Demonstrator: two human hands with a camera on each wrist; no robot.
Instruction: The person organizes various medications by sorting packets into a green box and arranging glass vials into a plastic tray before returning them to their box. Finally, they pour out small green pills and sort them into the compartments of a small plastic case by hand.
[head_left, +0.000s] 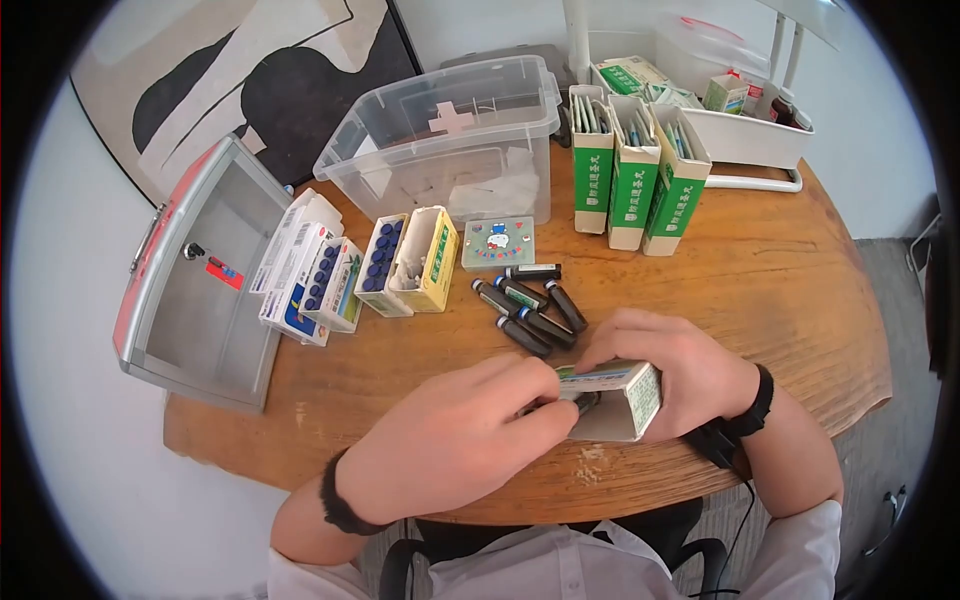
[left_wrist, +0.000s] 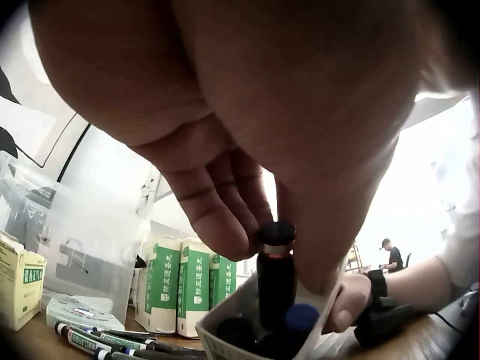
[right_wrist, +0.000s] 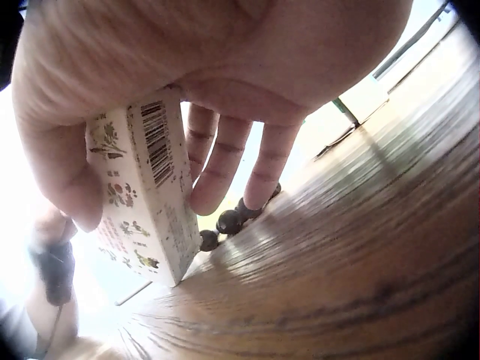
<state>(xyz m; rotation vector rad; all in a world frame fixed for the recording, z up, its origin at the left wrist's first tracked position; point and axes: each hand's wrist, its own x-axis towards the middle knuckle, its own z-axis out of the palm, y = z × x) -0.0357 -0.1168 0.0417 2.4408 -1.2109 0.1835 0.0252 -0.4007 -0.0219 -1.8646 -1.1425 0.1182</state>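
Note:
My right hand (head_left: 672,362) grips a small white carton (head_left: 641,402) by its side, its open end tilted toward me; in the right wrist view a barcode and plant pictures show on the carton (right_wrist: 146,187). With finger and thumb, my left hand (head_left: 468,425) pinches a dark vial (left_wrist: 276,281) by its black cap, its lower part inside the carton. Another vial with a blue cap (left_wrist: 301,318) stands in the carton beside it. Several dark vials (head_left: 547,328) lie on the table just beyond my hands.
Upright boxes of blue-capped vials (head_left: 381,262) and a yellow box (head_left: 432,262) stand left. Behind are a clear bin (head_left: 440,150) and green-and-white cartons (head_left: 680,190). A tin with a cartoon (head_left: 498,243) lies mid-table; a red-and-grey case (head_left: 200,290) stands far left.

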